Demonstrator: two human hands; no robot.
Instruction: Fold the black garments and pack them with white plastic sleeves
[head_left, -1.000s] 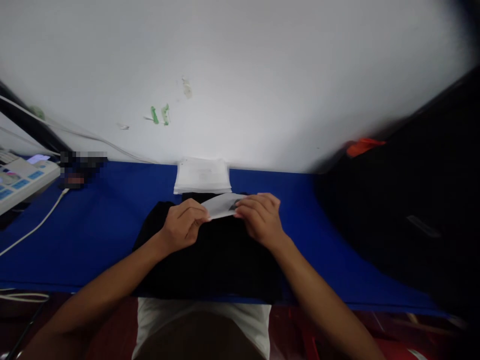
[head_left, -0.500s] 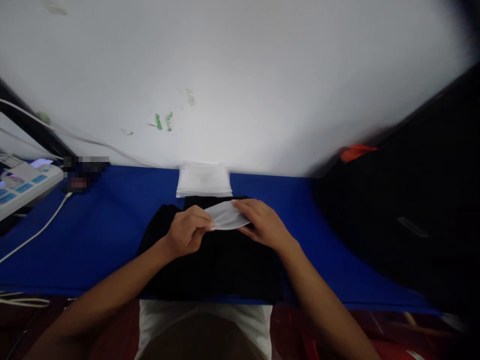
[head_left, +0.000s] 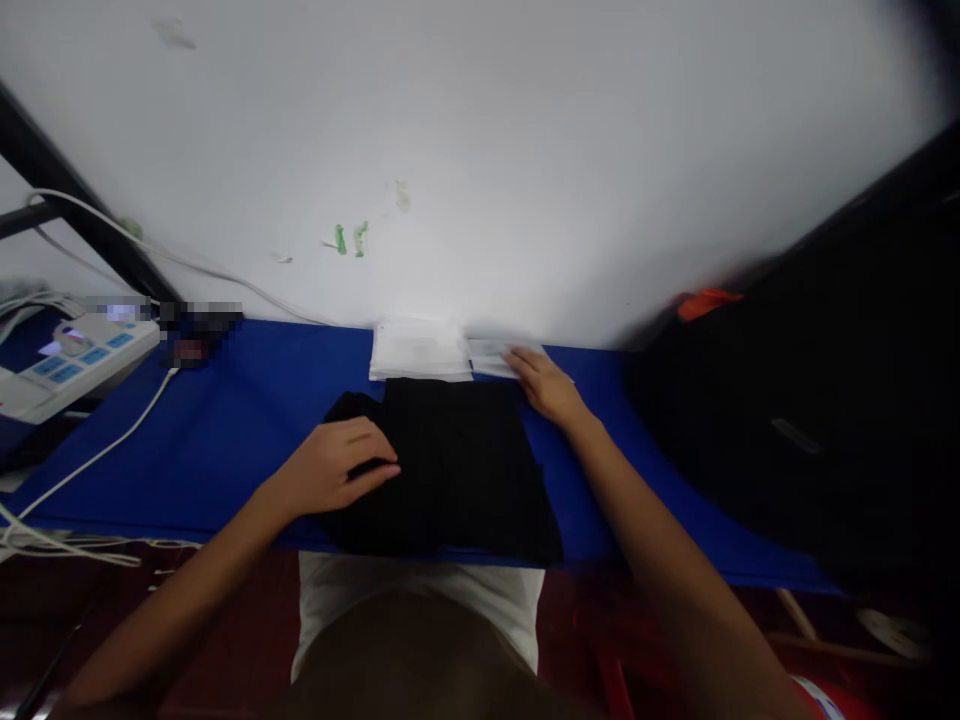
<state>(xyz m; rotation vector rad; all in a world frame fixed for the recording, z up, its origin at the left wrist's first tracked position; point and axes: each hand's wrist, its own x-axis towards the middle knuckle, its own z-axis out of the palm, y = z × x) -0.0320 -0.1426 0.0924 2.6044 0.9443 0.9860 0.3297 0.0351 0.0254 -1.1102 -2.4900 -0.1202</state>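
Note:
Black folded cloth [head_left: 465, 460] lies on the blue table cover near its front edge. My left hand [head_left: 337, 465] rests at the cloth's left side, fingers bent and apart from the thumb, holding nothing. Beyond the cloth, against the wall, is a stack of white sheets or packets [head_left: 420, 350]. To the right of that stack lies a white piece [head_left: 491, 357], partly covered by my right hand [head_left: 544, 385]. The fingers of my right hand are stretched out over it, slightly blurred.
A white power strip [head_left: 82, 365] with plugs and cables stands at the far left on the blue cover [head_left: 247, 430]. A large black object [head_left: 787, 400] with an orange patch fills the right side. The white wall [head_left: 487, 150] rises behind the table.
My right hand has moved back and right, and the white piece is now beside the stack instead of between both hands. My left hand has let go of it and opened. The view has shifted slightly.

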